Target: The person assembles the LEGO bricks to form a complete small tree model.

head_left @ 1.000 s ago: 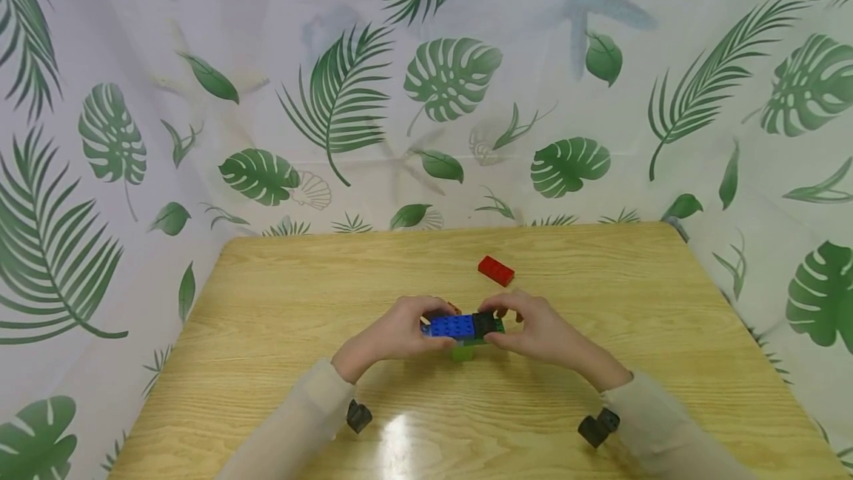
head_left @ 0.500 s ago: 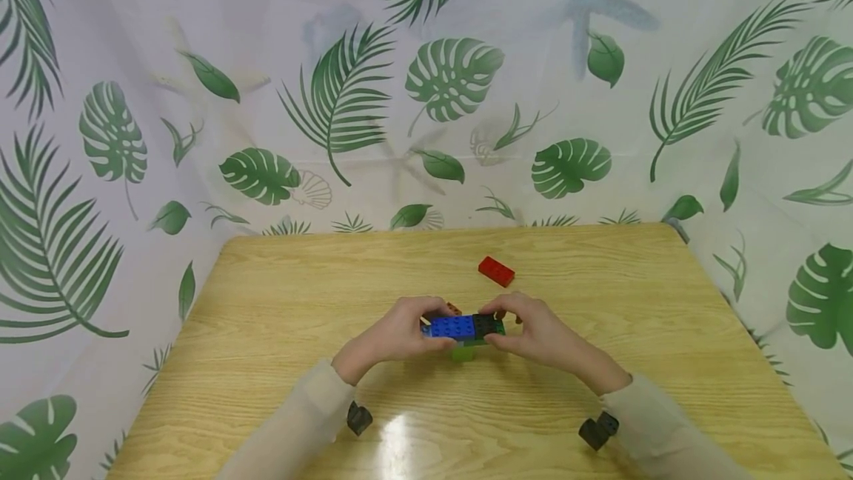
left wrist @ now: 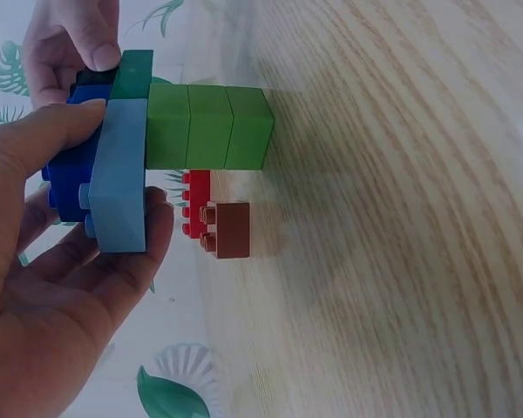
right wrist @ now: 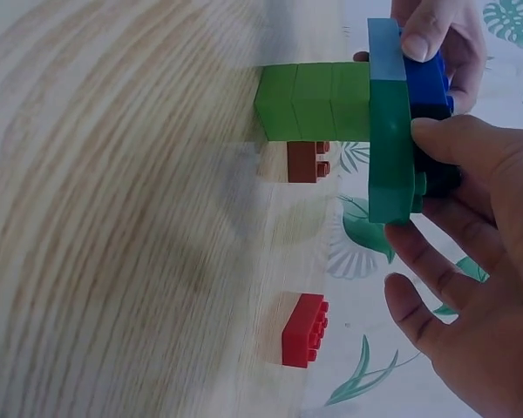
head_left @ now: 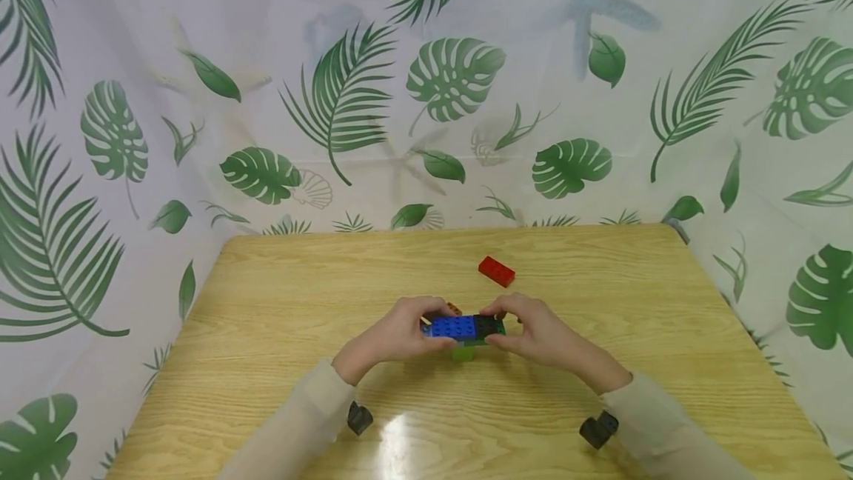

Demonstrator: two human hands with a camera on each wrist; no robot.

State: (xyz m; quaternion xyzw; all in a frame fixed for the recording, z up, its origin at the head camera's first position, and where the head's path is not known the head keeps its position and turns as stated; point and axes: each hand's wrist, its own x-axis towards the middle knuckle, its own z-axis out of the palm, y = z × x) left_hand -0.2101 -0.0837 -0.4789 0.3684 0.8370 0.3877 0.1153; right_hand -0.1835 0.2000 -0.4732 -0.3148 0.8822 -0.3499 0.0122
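A built stack of toy bricks stands upright on the table. Its column is several-sided light green bricks point(left wrist: 209, 127), one on another. Across the top of the column lie a light blue brick point(left wrist: 122, 183) and a dark green brick point(right wrist: 390, 165), end to end. Over these sit a blue brick point(head_left: 453, 327) and, to its right, a black brick point(head_left: 485, 325). My left hand point(head_left: 400, 330) grips the blue brick's end, thumb on the near side, fingers behind. With thumb and fingers, my right hand point(head_left: 543, 328) pinches the black brick at the other end.
Behind the stack, a brown brick point(left wrist: 233, 231) lies on the wooden table point(head_left: 300, 272), mostly hidden in the head view. Farther back and slightly right is a red brick point(head_left: 496, 271). A leaf-patterned curtain point(head_left: 373, 191) hangs behind the table.
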